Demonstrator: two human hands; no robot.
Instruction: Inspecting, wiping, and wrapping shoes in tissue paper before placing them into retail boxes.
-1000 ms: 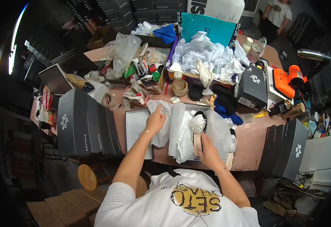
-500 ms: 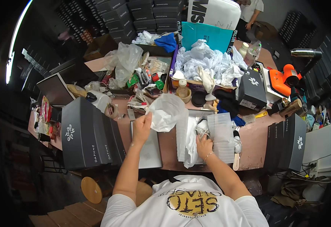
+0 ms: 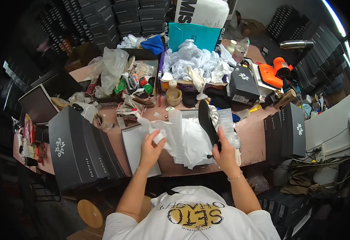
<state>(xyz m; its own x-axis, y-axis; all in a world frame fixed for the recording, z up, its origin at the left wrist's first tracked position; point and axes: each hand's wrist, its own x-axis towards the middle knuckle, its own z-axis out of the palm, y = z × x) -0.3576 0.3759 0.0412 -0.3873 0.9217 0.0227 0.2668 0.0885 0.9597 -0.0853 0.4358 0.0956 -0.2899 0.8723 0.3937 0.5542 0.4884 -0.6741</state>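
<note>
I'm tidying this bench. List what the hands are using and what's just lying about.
In use:
white wrapping in left hand
black-soled shoe in right hand
white paper between them

Apparently lying about:
blue cloth
orange device
plastic bag

The pinkish table (image 3: 253, 138) bears dark shoeboxes (image 3: 73, 148) on its left, black boxes (image 3: 292, 130) on its right, a shallow grey box (image 3: 132, 148) in front and, farther back, a purple-edged carton (image 3: 160, 75) of crumpled paper (image 3: 193, 60) and a yellow-handled brush (image 3: 255, 109).
</note>
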